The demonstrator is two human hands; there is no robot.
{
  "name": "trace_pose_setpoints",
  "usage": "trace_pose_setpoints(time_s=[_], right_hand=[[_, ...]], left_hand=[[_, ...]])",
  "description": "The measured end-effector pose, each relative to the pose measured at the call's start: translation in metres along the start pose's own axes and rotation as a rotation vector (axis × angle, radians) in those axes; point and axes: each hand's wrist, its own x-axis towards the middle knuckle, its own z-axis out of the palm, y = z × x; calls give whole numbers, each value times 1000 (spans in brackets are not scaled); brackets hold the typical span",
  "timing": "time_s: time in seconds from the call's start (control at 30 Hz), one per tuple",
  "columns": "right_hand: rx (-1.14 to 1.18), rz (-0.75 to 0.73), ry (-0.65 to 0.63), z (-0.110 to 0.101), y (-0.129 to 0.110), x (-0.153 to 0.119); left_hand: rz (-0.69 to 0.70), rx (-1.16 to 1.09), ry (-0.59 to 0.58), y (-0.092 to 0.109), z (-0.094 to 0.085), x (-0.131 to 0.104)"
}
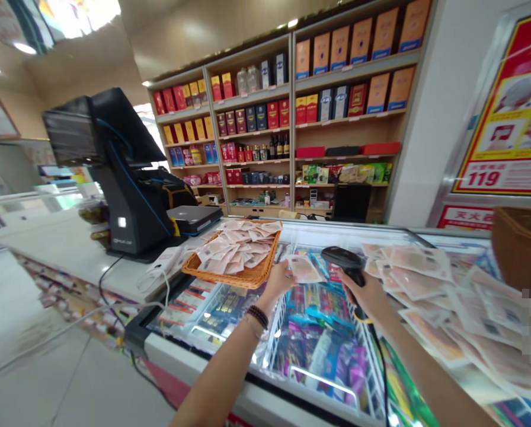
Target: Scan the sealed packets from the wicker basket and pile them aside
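Note:
My left hand [281,280], with a dark bead bracelet at the wrist, grips the edge of a flat clear packet [304,268] with pale contents and a small dark label. In my right hand [367,292] is a black barcode scanner [343,258], its head tilted toward the packet and its cable running down. Left of my left hand, an orange wicker basket [230,279] holds a heap of similar packets [239,246]. To the right of my right hand, a larger loose pile of packets [452,308] lies spread on the glass.
Beneath the glass, the chest freezer [194,367] holds colourful wrapped goods in wire baskets. A black point-of-sale terminal [123,196] stands on the left counter, beside a flat grey device [194,218]. A brown basket [521,249] sits far right; shelves of boxes [278,112] line the back wall.

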Motion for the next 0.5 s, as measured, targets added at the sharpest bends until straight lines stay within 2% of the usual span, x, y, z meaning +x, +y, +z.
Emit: trace_pose_setpoints(time_s=[0.13,0.2,0.3,0.5], right_hand=[[-140,-15,-109,8,-1,-6],[-172,-14,-143,10,-1,-8],[-189,-11,-162,11,-1,-9],[-205,-16,-179,8,-2,-10]], left_hand=[[-27,-77,-53,-4,1,-3],[-13,-114,-38,-6,1,-6],[3,-126,6,-8,1,-11],[33,-91,15,-2,3,-18]])
